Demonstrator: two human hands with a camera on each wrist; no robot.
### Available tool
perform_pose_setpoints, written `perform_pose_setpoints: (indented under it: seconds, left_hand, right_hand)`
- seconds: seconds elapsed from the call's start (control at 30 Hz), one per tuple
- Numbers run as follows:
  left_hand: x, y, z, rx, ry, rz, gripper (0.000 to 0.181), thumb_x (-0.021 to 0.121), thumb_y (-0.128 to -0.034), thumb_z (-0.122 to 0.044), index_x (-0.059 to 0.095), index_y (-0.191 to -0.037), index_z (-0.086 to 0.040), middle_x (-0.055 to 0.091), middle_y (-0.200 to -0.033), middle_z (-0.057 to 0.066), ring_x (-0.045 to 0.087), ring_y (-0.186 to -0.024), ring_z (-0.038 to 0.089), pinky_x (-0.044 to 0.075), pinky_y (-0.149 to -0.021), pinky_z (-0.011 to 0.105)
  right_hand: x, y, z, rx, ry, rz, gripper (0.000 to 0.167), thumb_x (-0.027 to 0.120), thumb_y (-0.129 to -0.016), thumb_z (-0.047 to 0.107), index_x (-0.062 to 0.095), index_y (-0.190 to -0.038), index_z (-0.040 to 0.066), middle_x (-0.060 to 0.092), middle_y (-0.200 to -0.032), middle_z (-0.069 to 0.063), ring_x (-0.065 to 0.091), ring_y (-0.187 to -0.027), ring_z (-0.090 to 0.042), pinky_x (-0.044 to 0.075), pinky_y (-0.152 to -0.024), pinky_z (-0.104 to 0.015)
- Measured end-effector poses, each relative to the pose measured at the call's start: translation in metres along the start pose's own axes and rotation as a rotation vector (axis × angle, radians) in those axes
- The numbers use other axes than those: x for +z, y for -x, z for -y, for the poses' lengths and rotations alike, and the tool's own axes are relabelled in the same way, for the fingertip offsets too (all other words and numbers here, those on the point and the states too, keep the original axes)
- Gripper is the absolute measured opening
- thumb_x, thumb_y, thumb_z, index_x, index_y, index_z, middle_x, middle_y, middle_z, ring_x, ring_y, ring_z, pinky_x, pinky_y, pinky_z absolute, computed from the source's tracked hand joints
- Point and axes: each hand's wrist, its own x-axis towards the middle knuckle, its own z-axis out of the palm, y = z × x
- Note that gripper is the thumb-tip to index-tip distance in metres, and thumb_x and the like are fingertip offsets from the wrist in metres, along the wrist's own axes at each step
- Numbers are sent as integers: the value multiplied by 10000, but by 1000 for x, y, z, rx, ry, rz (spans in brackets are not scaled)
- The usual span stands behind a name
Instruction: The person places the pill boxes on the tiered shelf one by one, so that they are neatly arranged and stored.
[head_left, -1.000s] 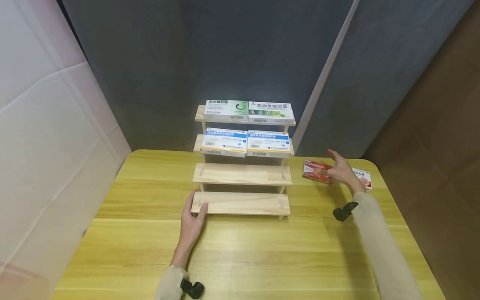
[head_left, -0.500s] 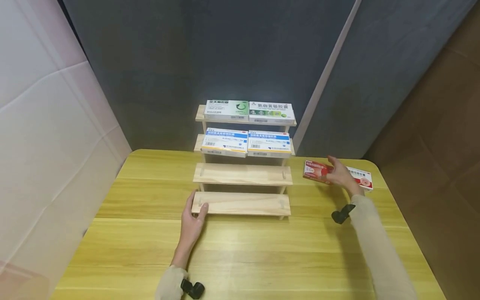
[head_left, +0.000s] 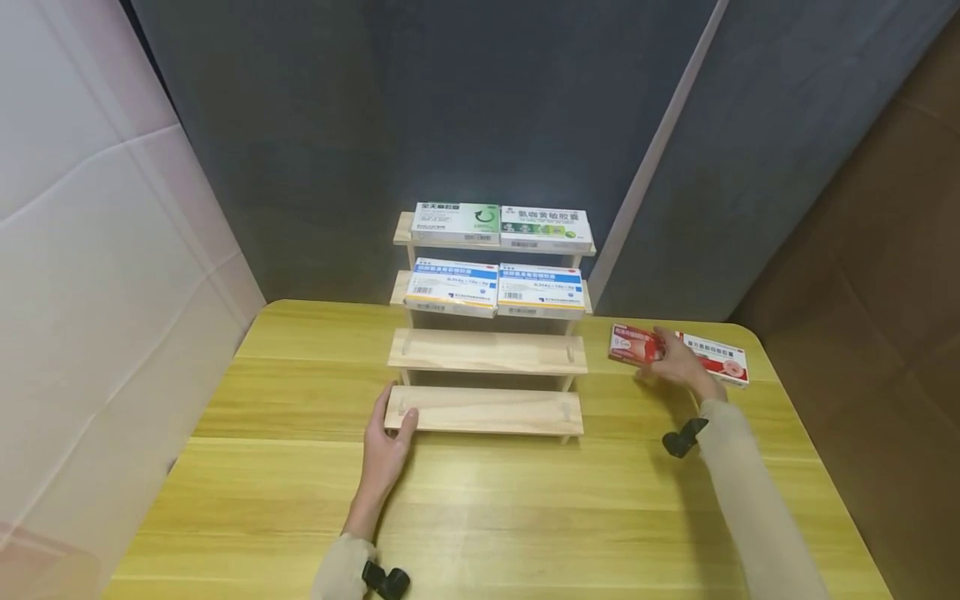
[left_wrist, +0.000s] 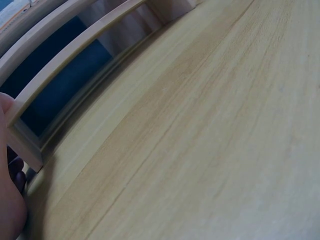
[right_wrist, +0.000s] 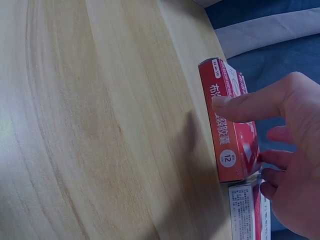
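i'm looking down on a yellow wood-grain table (head_left: 487,533), rounded at its back corners, with a dark grey-blue backdrop (head_left: 300,100) right behind it. pale sheeting (head_left: 90,208) slopes up on my left, brown sheeting (head_left: 885,208) on my right. the four-step wooden rack (head_left: 487,350) sits centrally, its rear steps against the backdrop side: two green-and-white boxes (head_left: 453,221) up top, two blue-and-white boxes (head_left: 540,287) one step down.

left hand (head_left: 386,446): it's gripping the left end of the rack's lowest step, thumb over the board. right hand (head_left: 678,362): over the right end of the red box (head_left: 630,343), thumb across the lettered side, fingers bent at the far side; i can't tell whether it's pinching.

that red box lies on the table right of the rack, close to the back edge, so there's little room behind it. the white-and-red box (head_left: 723,354) sits just beside, near the right rear corner. between rack and red box i've got a strip of tabletop, and a broad stretch out front.
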Motion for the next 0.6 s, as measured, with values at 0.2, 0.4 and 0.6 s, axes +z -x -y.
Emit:
perform_pose_setpoints:
  seconds: [0.2,0.4,0.6]
  left_hand:
    - [0,-1,1,-7,9,9,663,584,-1028,-158,257,-1595,-50,276,-1652,191,224,-1541,386,170,-1278,575]
    - [0,0,1,3,0,7,662,585,-1027,-155,259,-1591,-37,294,-1643,201,249,-1530,396,194,-1272,577]
    - [-1,0,2,-8,25,3,655,577,-1034,-162,259,-1595,-48,318,-1632,200,284,-1518,384,220,-1273,542]
  right_hand:
    - [1,3,1,2,28,-26,1030,816,-783,146,187,-1555,-119,268,-1576,-375,310,-1435,-530,237,-1211,-668]
    - [3,5,-1,-14,79,-79,979,830,-769,135,270,-1525,-135,371,-1515,-381,390,-1377,-531,310,-1179,-654]
    - [10,6,-4,-27,129,-138,932,832,-765,156,330,-1483,-161,428,-1437,-399,381,-1329,-535,294,-1159,-660]
